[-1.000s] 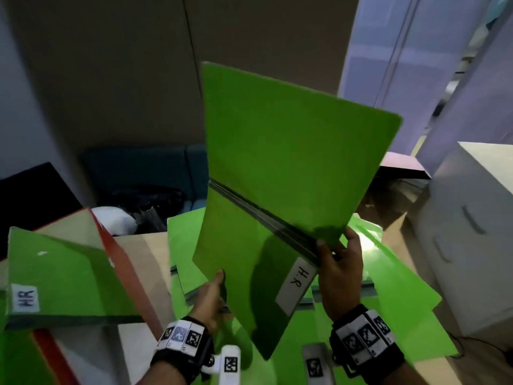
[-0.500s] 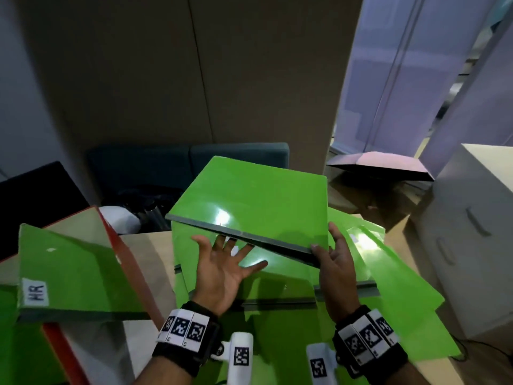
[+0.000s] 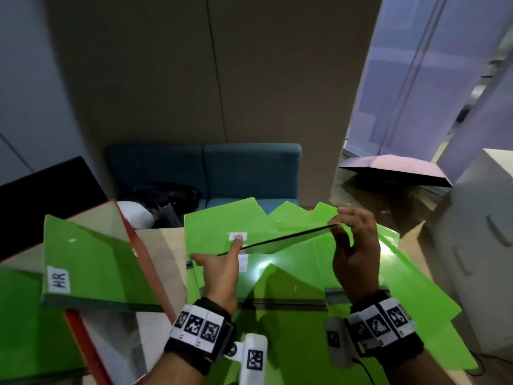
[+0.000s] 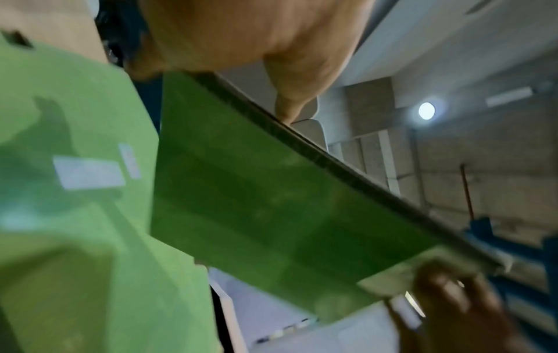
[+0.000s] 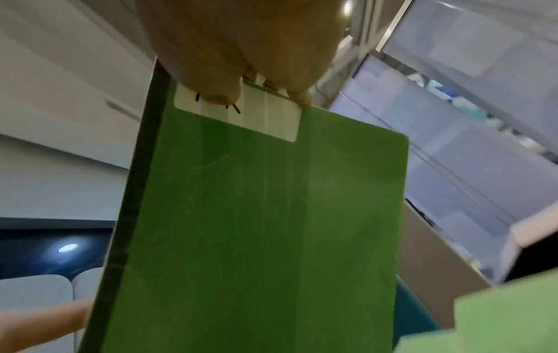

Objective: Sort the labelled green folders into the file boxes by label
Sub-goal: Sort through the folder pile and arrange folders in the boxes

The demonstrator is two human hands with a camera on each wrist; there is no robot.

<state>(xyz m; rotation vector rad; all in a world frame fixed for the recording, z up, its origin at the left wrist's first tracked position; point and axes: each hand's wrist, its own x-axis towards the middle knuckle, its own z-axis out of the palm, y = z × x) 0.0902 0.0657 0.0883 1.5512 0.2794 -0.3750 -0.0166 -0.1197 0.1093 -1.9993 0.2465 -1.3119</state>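
Note:
I hold one green folder (image 3: 280, 242) nearly flat and edge-on above the table, its dark spine toward me. My right hand (image 3: 340, 222) pinches its right corner, thumb on the white label (image 5: 265, 119), whose writing is mostly covered. My left hand (image 3: 218, 252) supports the left end with straight thumb and fingers; in the left wrist view a finger lies along the spine of the folder (image 4: 271, 203). Below lies a spread pile of green folders (image 3: 291, 279). At the left, a red file box (image 3: 138, 251) holds a green folder (image 3: 91, 262) labelled HR (image 3: 61, 279).
A white drawer cabinet (image 3: 485, 245) stands close on the right. Behind the table are a blue sofa (image 3: 249, 168) with a black bag (image 3: 166, 195) and an open pink umbrella (image 3: 388, 168) on the floor. A dark screen (image 3: 41, 190) is at the far left.
The folder came down from standing open before me to lying nearly flat and closed. My left hand moved from below it to its left end; my right hand shifted right.

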